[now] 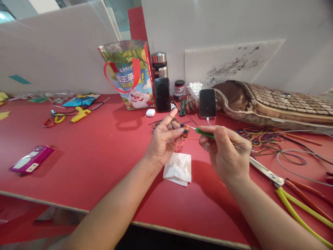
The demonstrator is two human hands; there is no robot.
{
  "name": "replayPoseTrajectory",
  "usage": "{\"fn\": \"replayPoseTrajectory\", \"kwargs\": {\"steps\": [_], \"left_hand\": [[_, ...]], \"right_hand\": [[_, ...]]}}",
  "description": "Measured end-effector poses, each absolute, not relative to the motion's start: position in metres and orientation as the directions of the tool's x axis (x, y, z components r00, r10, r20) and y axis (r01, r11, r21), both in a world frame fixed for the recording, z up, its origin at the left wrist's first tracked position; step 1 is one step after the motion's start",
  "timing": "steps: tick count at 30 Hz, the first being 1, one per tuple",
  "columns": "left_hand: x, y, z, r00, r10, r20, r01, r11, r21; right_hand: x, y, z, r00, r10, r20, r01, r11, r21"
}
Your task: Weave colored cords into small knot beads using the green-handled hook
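Note:
My left hand pinches a small crocheted piece of multicoloured yarn, its index finger raised with a dark strand passing over it. Part of the piece is hidden behind the fingers. In my right hand is a crochet hook with a green handle, gripped between thumb and fingers. Its metal tip points left and meets the edge of the yarn piece. An orange strand runs below, between the two hands. Under them on the red table lies a folded white tissue.
Large scissors and loose yarn lie at right. Behind stand a gift bag, a steel flask, two phones and a jar. A glue gun and a magenta power strip are at left.

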State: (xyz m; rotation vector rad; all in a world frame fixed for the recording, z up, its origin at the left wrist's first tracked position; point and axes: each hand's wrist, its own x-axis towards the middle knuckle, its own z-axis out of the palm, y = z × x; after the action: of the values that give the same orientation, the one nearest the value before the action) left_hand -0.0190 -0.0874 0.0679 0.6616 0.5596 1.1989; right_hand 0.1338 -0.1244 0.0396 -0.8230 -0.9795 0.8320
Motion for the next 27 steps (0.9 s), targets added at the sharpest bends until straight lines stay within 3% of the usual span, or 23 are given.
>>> {"fn": "replayPoseTrajectory", "kwargs": {"steps": [27], "left_hand": [[-0.0179,-0.0934,0.0703,0.173,0.983,0.062,-0.558,0.046,0.828]], "right_hand": [[0.1336,-0.1266,0.0384,0.325,0.849,0.417,-0.119,0.475,-0.872]]}}
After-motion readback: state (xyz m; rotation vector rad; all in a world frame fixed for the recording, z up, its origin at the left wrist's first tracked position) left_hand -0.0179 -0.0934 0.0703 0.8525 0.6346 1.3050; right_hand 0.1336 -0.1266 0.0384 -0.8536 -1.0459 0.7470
